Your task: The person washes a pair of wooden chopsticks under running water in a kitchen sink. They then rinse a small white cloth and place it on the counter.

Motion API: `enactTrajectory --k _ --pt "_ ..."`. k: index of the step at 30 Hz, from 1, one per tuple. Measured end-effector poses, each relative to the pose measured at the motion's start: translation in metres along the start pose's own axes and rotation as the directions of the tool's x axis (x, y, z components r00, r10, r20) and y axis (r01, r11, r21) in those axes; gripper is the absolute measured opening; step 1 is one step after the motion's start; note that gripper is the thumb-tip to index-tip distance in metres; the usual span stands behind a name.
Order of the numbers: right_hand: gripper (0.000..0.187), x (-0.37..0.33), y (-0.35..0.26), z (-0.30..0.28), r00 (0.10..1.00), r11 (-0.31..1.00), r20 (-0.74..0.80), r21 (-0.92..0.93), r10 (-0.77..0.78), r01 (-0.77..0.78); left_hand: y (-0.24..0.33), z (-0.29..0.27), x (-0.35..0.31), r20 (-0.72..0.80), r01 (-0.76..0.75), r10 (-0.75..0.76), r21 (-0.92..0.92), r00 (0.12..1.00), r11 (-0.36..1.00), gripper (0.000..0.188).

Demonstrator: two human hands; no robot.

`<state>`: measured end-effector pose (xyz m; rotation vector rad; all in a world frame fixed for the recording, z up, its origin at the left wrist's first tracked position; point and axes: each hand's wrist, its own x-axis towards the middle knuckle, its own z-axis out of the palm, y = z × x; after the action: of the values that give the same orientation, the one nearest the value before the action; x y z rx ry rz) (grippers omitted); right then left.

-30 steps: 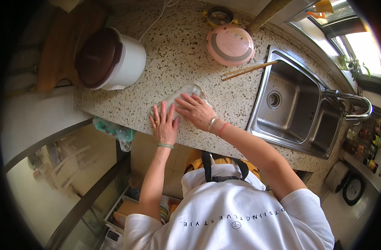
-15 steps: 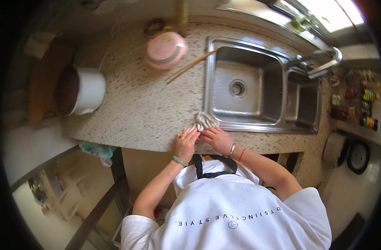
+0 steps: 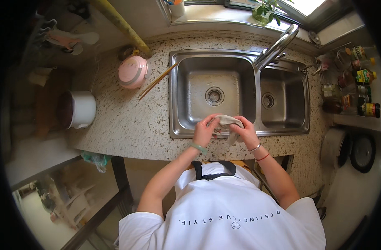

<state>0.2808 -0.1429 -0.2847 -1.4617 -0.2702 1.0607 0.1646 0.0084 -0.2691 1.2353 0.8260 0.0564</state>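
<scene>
Over the front rim of the double-bowl steel sink point(image 3: 176, 118), a crumpled pale dishcloth point(image 3: 228, 120) is stretched between my two hands. My left hand point(image 3: 206, 128), with a green bangle at its wrist, grips the cloth's left part. My right hand point(image 3: 246, 134), which wears a silver bracelet and a red string, pinches its right side, and a loose end hangs down beside the thumb. Some of my left fingertips are hidden behind the cloth. Both sink bowls show bare steel and a round drain.
A pair of chopsticks point(image 3: 158, 81) rests with its tips on the sink's left rim, near a pink lidded container point(image 3: 132, 72). A white pot point(image 3: 83, 109) stands farther left. The tap point(image 3: 278, 46) arches behind the sink. Sauce bottles point(image 3: 364, 76) line a rack at right.
Both hands have lifted the bunched cloth off the counter by the sink's front left corner and spread it partly open. My view has shifted, so the sink appears farther left.
</scene>
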Motion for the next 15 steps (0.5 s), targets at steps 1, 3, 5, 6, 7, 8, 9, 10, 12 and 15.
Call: enactTrajectory --k 1,3,5,6,7,8,9,10,12,15 --pt "0.023 0.005 0.000 0.002 1.000 1.000 -0.004 0.016 0.010 -0.010 -0.006 -0.005 0.005 -0.029 0.075 -0.078 -0.100 0.997 0.992 0.029" --pt "0.023 0.022 -0.006 0.011 0.999 0.999 -0.019 0.038 0.028 -0.027 -0.014 -0.018 0.012 -0.158 -0.197 0.223 0.167 0.962 0.966 0.029" --pt "0.021 0.038 -0.009 0.024 0.999 0.999 0.005 -0.012 -0.043 0.043 -0.002 -0.029 0.010 -0.206 -0.297 0.401 0.399 0.893 0.868 0.031" --pt "0.021 0.046 -0.009 0.031 0.996 0.996 0.029 -0.004 -0.084 0.084 0.006 -0.037 0.006 -0.255 -0.239 0.388 0.468 0.886 0.851 0.032" --pt "0.021 0.054 -0.010 0.039 0.991 0.992 0.054 0.007 -0.125 0.125 0.018 -0.051 0.006 -0.216 -0.194 0.364 0.553 0.906 0.811 0.030" --pt "0.021 0.061 -0.013 0.047 0.974 0.979 0.115 -0.032 -0.195 0.200 0.020 -0.070 0.010 -0.214 -0.199 0.434 0.657 0.875 0.727 0.026" --pt "0.020 0.067 -0.017 0.054 0.972 0.982 0.158 -0.051 -0.173 0.183 0.018 -0.091 0.016 -0.199 -0.197 0.501 0.751 0.843 0.630 0.023" --pt "0.020 0.070 -0.026 0.063 0.968 0.984 0.204 -0.073 -0.144 0.162 0.016 -0.114 0.024 -0.266 -0.161 0.517 0.751 0.814 0.640 0.020" --pt "0.018 0.071 -0.043 0.074 0.970 0.992 0.243 -0.111 -0.033 0.062 0.021 -0.156 0.041 -0.331 -0.067 0.535 0.802 0.777 0.594 0.019" --pt "0.019 0.081 -0.036 0.073 0.981 0.996 0.183 0.062 0.059 -0.072 0.041 -0.169 0.062 -0.305 -0.101 0.497 0.766 0.812 0.635 0.024"
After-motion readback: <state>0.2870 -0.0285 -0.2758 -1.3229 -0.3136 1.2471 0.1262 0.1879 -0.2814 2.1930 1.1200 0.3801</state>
